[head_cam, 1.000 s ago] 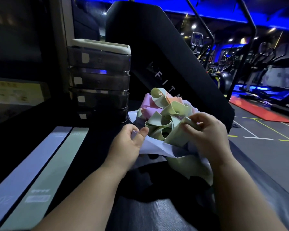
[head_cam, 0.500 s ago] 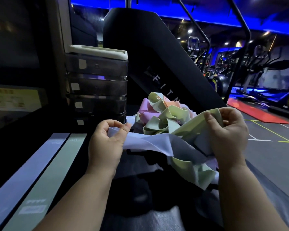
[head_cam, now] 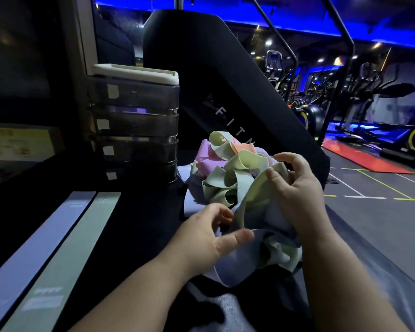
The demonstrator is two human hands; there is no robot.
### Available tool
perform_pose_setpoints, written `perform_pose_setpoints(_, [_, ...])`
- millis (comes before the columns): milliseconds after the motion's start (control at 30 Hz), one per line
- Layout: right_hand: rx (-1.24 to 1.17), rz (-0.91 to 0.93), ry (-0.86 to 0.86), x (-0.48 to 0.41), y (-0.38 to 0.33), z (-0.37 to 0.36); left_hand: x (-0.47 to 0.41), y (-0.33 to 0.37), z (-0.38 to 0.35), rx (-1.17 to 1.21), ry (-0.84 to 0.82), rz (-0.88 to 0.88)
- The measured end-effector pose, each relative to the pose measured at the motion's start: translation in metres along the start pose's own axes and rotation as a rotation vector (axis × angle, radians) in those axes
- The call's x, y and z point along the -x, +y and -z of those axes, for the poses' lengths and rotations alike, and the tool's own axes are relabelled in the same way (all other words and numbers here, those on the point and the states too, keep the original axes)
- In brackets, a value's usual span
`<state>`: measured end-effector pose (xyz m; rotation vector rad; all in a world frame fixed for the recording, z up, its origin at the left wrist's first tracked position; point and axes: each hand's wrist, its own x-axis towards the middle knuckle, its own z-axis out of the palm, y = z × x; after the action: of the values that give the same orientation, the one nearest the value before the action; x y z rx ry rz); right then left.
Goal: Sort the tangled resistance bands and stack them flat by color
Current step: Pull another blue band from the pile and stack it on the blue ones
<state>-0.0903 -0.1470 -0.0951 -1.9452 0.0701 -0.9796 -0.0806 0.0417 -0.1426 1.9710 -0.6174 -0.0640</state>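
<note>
Dropping its earlier pinch on the lavender band (head_cam: 233, 269), the left hand (head_cam: 209, 233) now spreads its fingers loosely just over it, while the right hand (head_cam: 297, 195) pinches a pale green band (head_cam: 254, 200) looped into the tangle (head_cam: 225, 178) on the dark surface (head_cam: 149, 212), so separating these two likely needs a fresh grip.

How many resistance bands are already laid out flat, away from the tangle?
2: a flat lavender rubber band at far left, and a flat pale green rubber band right beside it. More may lie hidden beneath either.
</note>
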Motion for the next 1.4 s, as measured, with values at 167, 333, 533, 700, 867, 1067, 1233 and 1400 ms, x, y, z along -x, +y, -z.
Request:
perform_pose_setpoints(167, [-0.060, 0.047, -0.047, -0.003, -0.003, 0.005, -0.001, -0.006, -0.007, -0.300, -0.016, -0.018])
perform_pose_setpoints(333, [-0.136, -0.018, 0.003, -0.015, 0.004, 0.023, -0.006, -0.007, 0.005, -0.068, 0.048, -0.022])
perform_pose_setpoints(533, [-0.282, -0.078, 0.150, -0.018, 0.006, 0.030, -0.004, 0.007, 0.022, 0.465, 0.183, -0.014])
perform_pose_setpoints(700, [-0.314, -0.111, 0.130, -0.017, 0.011, 0.025, -0.003, 0.005, 0.026, 0.479, 0.245, 0.028])
perform_pose_setpoints(867, [-0.369, -0.167, 0.280, -0.021, 0.015, 0.028, -0.003, 0.011, 0.031, 0.706, 0.359, 0.097])
perform_pose_setpoints(1067, [-0.461, -0.390, 0.353, -0.029, 0.023, 0.036, -0.004, 0.008, 0.037, 0.664, 0.446, 0.183])
perform_pose_setpoints(1233, [-0.184, -0.446, 0.131, -0.024, 0.030, 0.030, -0.003, 0.007, 0.027, 0.345, 0.315, 0.144])
perform_pose_setpoints(1400, [0.337, -0.103, 0.143, -0.017, 0.020, 0.030, 0.002, 0.008, 0.019, 0.121, 0.157, 0.140])
